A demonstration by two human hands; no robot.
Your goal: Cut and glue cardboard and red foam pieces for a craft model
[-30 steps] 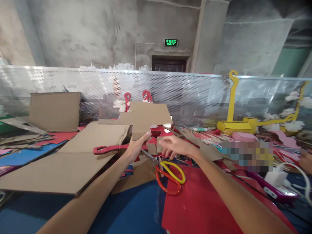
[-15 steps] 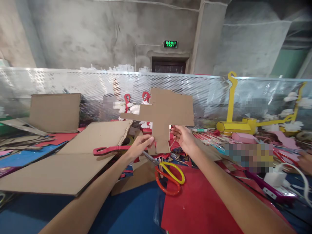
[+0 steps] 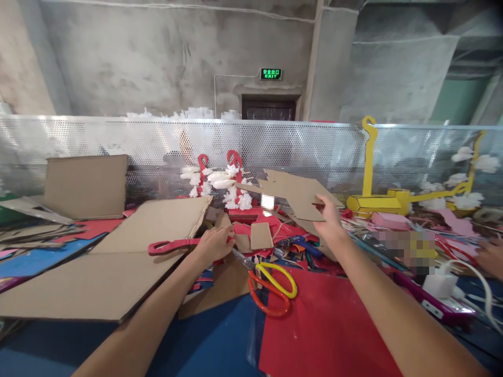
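My right hand grips a brown cardboard cutout by its right edge, thumb on top. The cutout has stepped edges and a narrow strip pointing left, and it tilts nearly flat above the scraps. My left hand, its fingers bent and partly apart, rests low over the scraps with no visible hold on anything. A red hook-ended strip runs up to the left hand from the left. Just right of that hand lie scissors with one yellow and one orange-red handle loop; their blade tips are hidden.
A folded cardboard sheet spreads on the left, and red sheets lie in front. Red hooked stands with white flowers and a yellow hooked model stand behind. On the right are a purple power strip and another person's hand.
My left hand has let go of the cutout and moved slightly down-left. My right hand has carried the cutout to the right and tipped it from upright to nearly flat.
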